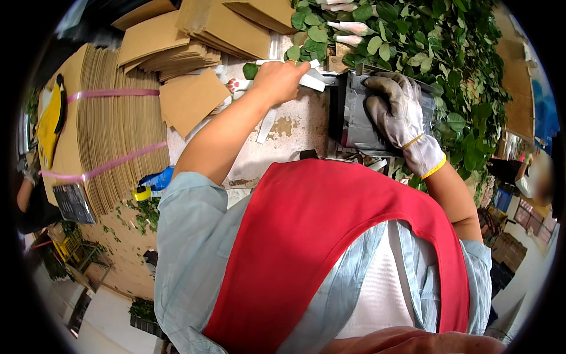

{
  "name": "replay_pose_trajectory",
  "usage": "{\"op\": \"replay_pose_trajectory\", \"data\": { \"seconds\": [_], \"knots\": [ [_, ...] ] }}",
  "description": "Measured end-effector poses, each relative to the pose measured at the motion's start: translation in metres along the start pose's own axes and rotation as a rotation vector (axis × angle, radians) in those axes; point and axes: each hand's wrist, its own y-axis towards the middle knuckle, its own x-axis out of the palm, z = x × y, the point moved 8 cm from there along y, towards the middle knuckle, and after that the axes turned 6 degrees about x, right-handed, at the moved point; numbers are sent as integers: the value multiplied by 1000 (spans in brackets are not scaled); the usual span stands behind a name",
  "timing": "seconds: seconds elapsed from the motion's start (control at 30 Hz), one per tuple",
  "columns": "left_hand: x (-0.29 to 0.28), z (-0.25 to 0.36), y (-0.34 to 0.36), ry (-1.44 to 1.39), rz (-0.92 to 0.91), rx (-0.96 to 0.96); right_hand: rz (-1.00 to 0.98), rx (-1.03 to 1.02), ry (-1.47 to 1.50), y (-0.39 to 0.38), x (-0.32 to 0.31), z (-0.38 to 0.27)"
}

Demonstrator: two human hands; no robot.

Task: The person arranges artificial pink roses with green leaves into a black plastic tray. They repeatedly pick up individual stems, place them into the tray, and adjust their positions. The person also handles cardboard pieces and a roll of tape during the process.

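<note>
My left hand (277,81) is bare and closed, with a white strip (312,82) sticking out of its fingers to the right. Another narrow white strip (266,125) lies on the worn tabletop below it. My right hand (398,106) wears a white work glove with a yellow cuff edge. It rests on a grey box-like holder (356,115) with a dark left side, thumb and fingers apart over its surface. What lies under the palm is hidden. A small white piece with a pink paw print (236,85) lies left of my left hand.
Cardboard sheets stand in a strapped stack (112,127) on the left, with more cardboard (218,23) behind. Leafy stems (466,88) heap up on the right; wrapped flower buds (354,28) lie at the back. A blue-and-yellow object (154,182) sits left of my elbow. Other people show at both edges.
</note>
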Motion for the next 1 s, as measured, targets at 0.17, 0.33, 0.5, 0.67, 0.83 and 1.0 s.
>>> {"op": "replay_pose_trajectory", "data": {
  "seconds": [0.17, 0.33, 0.5, 0.67, 0.83, 1.0],
  "knots": [
    [-24, 24, -14, 312, 239, 197, 13, 6, -5, -1, -2, -1],
    [-29, 30, -113, 307, 383, -95, 96, -21, -20, -2, -6, -6],
    [61, 13, -225, -1338, 244, -776, 82, -3, -27, -4, -6, -4],
    [86, 89, -256, -2164, -144, -1033, 85, 23, -29, -9, -1, 4],
    [-3, 134, -140, -1977, 35, -110, 197, -50, -25, -10, 5, 23],
    [-20, 170, 18, -1977, 275, 231, -36, 198, 1262, -15, -23, 99]
  ]
}}
